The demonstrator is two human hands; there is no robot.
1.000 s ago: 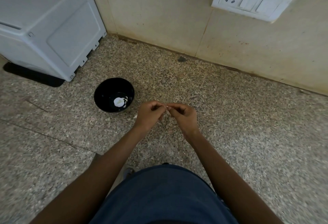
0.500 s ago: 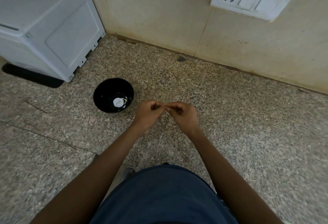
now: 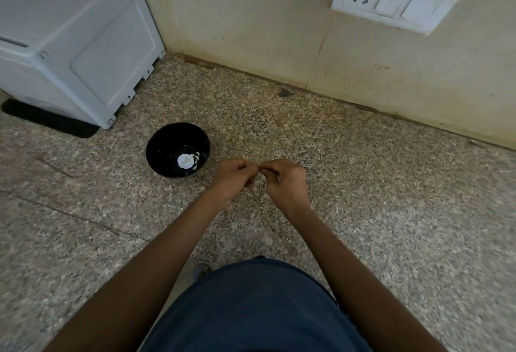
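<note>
View: head camera, looking down over the person's arms at a speckled stone counter (image 3: 391,198).
Left hand (image 3: 233,181): centre of the frame, fingers curled in, with thumb and fingertips pinched on a small piece (image 3: 258,166).
Right hand (image 3: 287,184): just right of the left hand, fingers curled the same way and nipping the same small piece from the other side.
Small piece: sits between the two sets of fingertips, which meet above the counter. It is too tiny and too covered to say what it is.
Why held so: two opposed pinches on one item suit peeling or pulling it apart. That is a judgement from the grip.
Black bowl (image 3: 164,142): left of the hands and just beside them, standing on the counter.
Bowl contents: a round white disc (image 3: 185,161) on the bottom, with a few little white bits (image 3: 197,157) along its right edge.
Why placed so: the bowl is within easy reach of the left hand, probably so finished bits can be dropped in without a stretch.
Upper left of frame: a white appliance casing (image 3: 83,44) stands well apart from the hands.
Upper right of frame: a white socket and switch plate (image 3: 396,0) is set in the beige tiled wall (image 3: 251,16).
Bottom of frame: the person's dark blue garment (image 3: 251,309) shows between the forearms.
</note>
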